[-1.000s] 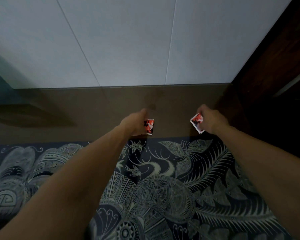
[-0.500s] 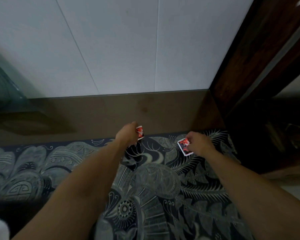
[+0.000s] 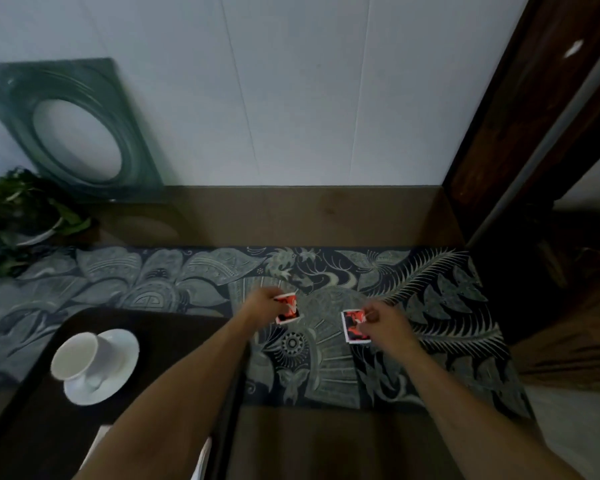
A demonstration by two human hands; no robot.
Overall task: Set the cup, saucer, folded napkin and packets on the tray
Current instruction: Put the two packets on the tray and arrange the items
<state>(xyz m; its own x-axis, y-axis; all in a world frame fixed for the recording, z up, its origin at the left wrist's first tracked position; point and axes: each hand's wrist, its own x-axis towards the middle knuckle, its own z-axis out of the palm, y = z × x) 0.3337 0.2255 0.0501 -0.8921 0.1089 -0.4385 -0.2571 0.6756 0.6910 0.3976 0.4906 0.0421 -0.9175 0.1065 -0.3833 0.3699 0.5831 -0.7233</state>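
Observation:
My left hand (image 3: 262, 304) pinches a small red and black packet (image 3: 289, 308) above the patterned cloth. My right hand (image 3: 383, 323) grips a second red and black packet (image 3: 354, 327) a little to the right. A dark tray (image 3: 153, 336) lies at the lower left, its right rim under my left forearm. On the tray a white cup (image 3: 75, 355) stands on a white saucer (image 3: 118, 362). A white folded napkin (image 3: 99, 441) shows partly at the tray's near end, mostly hidden by my left arm.
A dark patterned cloth (image 3: 430, 306) runs across the brown table (image 3: 309, 216). A glass block with a round hole (image 3: 77, 133) leans on the white wall at the far left, with a leafy plant (image 3: 25, 209) beside it. Dark wooden furniture (image 3: 534, 150) stands on the right.
Both hands have drawn back toward me with their packets, from the table's far strip to over the cloth. The view has tilted down, bringing the tray, cup and saucer into sight.

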